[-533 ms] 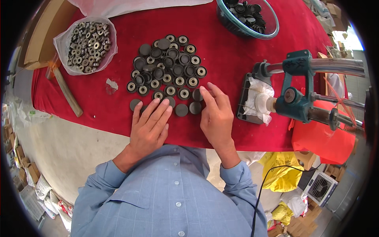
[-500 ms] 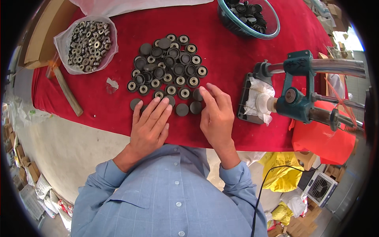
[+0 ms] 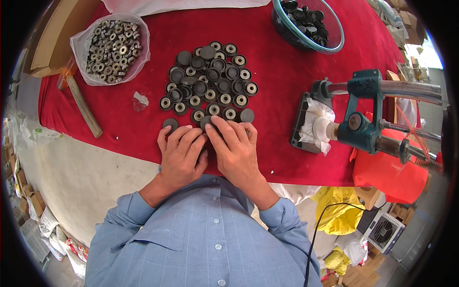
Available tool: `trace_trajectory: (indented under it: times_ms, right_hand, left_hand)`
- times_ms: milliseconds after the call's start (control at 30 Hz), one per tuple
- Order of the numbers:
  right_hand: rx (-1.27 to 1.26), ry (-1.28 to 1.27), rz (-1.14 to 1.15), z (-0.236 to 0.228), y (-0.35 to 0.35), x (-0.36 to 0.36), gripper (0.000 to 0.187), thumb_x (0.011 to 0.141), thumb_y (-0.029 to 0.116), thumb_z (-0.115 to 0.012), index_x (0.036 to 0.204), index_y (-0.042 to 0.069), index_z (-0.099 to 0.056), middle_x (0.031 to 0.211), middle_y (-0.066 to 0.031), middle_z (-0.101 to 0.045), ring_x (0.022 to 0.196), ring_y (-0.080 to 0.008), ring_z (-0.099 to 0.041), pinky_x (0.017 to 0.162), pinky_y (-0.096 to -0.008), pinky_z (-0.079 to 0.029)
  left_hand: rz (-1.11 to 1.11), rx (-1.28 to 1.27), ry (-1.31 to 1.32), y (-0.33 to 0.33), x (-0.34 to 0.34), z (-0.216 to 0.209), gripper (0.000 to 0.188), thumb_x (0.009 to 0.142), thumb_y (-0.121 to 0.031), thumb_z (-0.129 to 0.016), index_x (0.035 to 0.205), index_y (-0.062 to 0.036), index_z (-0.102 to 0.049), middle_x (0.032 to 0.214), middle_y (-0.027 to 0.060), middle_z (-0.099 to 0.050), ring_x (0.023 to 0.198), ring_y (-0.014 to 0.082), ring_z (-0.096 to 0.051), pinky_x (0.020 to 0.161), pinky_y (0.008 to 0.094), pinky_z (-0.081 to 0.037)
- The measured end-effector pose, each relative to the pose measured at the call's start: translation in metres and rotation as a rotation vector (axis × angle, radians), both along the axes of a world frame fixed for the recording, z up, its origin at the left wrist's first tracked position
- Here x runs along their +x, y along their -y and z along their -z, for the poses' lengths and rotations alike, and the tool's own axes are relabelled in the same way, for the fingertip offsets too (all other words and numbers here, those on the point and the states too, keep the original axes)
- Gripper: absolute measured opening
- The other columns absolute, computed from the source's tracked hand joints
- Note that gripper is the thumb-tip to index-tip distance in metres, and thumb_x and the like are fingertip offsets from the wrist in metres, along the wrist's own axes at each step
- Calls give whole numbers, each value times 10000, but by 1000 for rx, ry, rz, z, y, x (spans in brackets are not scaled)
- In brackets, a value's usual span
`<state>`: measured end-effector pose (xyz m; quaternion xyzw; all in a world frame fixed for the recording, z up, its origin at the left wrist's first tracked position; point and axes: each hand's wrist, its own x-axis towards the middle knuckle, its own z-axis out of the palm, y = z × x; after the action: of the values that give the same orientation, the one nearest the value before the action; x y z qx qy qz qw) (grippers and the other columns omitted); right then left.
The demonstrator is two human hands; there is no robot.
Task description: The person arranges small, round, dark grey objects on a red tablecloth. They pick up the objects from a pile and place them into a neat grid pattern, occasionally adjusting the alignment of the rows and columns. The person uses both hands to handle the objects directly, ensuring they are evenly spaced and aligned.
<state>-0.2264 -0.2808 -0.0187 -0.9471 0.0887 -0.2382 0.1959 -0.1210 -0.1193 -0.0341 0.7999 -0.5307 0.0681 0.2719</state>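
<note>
wooden-handled tool: lies on the red cloth (image 3: 158,48) at the far left, handle toward the person, perhaps laid aside to leave the middle free.
plastic bag (image 3: 79,50): stands with its mouth spread wide, probably so the metal bearings (image 3: 114,50) inside are easy to reach.
left black disc (image 3: 170,125): lies flat just beyond the left hand's outer fingertips.
left hand (image 3: 180,155): fingers bent and close together, tips down near the cloth, palm low, as if steadying or gathering; whether anything is gripped beneath, i cannot tell.
middle black disc (image 3: 205,122): between the two hands, at the right index fingertip.
black caps (image 3: 213,74): clustered just beyond the hands, many showing bearings seated inside; the tight grouping likely keeps them within reach.
right hand (image 3: 236,155): fingers curved, narrowly spaced, index against the middle disc; their undersides are hidden, so i cannot tell what they hold.
right black disc (image 3: 247,115): just past the right hand's outer fingertips.
clear bowl (image 3: 282,26): holds more black pieces, set well back, presumably as stock.
teal press (image 3: 363,112): lies at the right, apart from both hands.
</note>
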Motion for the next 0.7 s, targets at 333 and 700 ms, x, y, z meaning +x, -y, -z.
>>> trace_trajectory:
  times_ms: [333,700]
  right_hand:
    - [-95,-18,39,-1,-5,-4,296,927,122,-706,1206,50,-777,1370,-70,-724,1242,-236,-678,1127,-521,-403]
    - [-256,-42,29,-4,-17,-1,306,899,165,-690,1140,12,-801,1325,-115,-727,1231,-242,-690,1118,-530,-426]
  left_hand:
    - [-6,-27,-52,0,0,0,576,734,-93,-829,1293,-80,-689,1342,74,-677,1326,321,-581,1220,593,-307]
    - [-19,-34,39,0,0,2,548,799,-160,-803,1328,-34,-734,1436,84,-695,1400,281,-617,1227,654,-289]
